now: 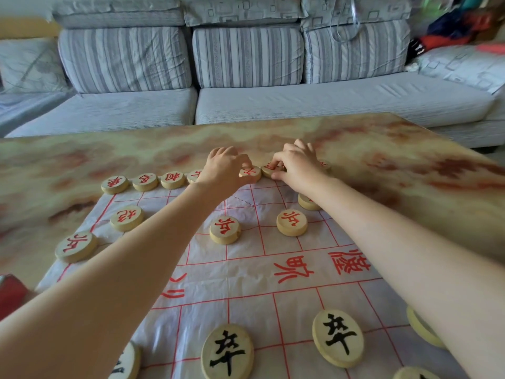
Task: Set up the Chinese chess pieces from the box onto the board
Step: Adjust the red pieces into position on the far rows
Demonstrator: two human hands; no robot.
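A thin white board sheet [246, 272] with red grid lines lies on the marbled table. Round wooden pieces with red characters stand along its far edge [144, 181] and on inner points [225, 229]. Black-lettered pieces [337, 337] sit near me. My left hand [224, 168] reaches to the far row, its fingertips pinching a red-lettered piece [251, 173]. My right hand [295, 164] is beside it, fingers closed on the neighbouring red-lettered piece [270, 170]. Both pieces rest on the far edge. My arms hide parts of the board.
The marbled table [382, 160] extends past the sheet on all sides. A red box corner [11, 294] shows at the left edge. A grey striped sofa [246, 77] stands behind the table, with clothes piled at its right end [459, 26].
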